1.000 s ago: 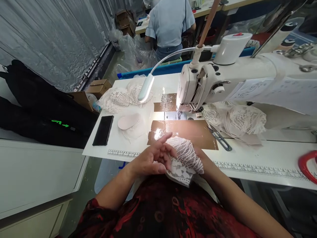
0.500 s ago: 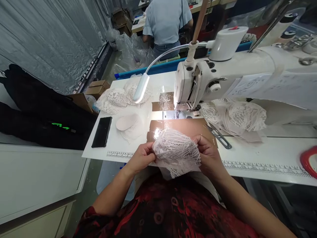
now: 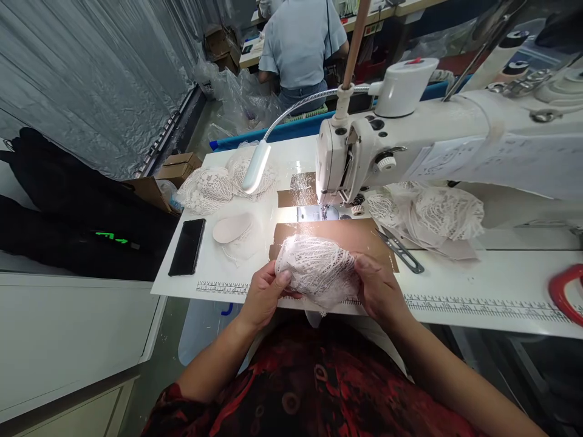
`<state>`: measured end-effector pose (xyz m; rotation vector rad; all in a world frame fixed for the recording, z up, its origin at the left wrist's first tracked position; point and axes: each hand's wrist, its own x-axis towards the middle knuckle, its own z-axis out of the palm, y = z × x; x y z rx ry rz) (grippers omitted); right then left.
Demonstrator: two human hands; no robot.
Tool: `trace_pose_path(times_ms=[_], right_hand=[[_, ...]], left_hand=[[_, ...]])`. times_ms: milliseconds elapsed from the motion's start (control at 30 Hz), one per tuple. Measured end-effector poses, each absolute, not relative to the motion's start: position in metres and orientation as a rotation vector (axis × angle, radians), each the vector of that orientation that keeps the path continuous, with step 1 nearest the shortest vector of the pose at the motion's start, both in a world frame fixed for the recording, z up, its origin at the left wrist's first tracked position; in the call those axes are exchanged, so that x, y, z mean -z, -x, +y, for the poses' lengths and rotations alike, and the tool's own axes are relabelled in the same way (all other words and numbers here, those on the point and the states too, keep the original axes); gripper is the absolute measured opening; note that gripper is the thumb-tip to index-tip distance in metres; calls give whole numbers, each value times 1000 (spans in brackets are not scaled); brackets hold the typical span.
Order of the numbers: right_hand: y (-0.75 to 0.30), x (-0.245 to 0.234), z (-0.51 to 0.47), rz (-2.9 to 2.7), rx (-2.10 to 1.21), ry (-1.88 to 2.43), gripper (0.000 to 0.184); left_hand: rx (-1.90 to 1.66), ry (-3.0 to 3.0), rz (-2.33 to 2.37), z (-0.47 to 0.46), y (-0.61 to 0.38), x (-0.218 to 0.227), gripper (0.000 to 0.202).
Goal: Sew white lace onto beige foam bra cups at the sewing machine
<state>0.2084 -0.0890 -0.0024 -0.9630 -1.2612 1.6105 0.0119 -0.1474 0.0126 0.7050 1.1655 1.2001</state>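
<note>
A white lace bra cup point(image 3: 319, 270) is held between my two hands, over the front edge of the sewing table and just before the machine's needle. My left hand point(image 3: 265, 291) pinches its left edge, thumb on top and fingers underneath. On the right side, my right hand point(image 3: 380, 288) is closed on the other edge, with some fingertips hidden behind the lace. The cup bulges upward, and a bit of loose fabric hangs below it. The white sewing machine point(image 3: 346, 158) stands behind, its needle area lit by a lamp point(image 3: 257, 167).
Lace cups point(image 3: 207, 189) and a smooth oval pad point(image 3: 232, 229) lie left, near a black phone point(image 3: 186, 247). Thread snips point(image 3: 401, 250) and more lace pieces point(image 3: 449, 212) are right. Red-handled scissors point(image 3: 565, 294) sit far right. A person point(image 3: 303, 45) sits behind.
My hands have turned the lace cup so its lower scalloped edge, which hung down before, is now mostly tucked under. The left thumb has moved onto the top of the lace.
</note>
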Motion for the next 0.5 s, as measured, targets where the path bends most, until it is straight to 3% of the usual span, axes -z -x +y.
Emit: trace_pose_path(times_ms=[167,300,433,500], right_hand=[[-211,-3,-88,-1349,-1512,1004,30],[-210,-16,-89,-1501,-1513,957,33],[-201,-26,-93,-1760,-1545,883,24],[-196,-28,-95,-1824,-1531,870,18]], left_hand=[[-1195,-705,1188,-149,-5,-5,45],[-1210,-1093,1300,-145,11,-18,36],[-1058,-1606,1232,-136,17,-41,73],[-868,-1671,1197,-132,16,-49,59]])
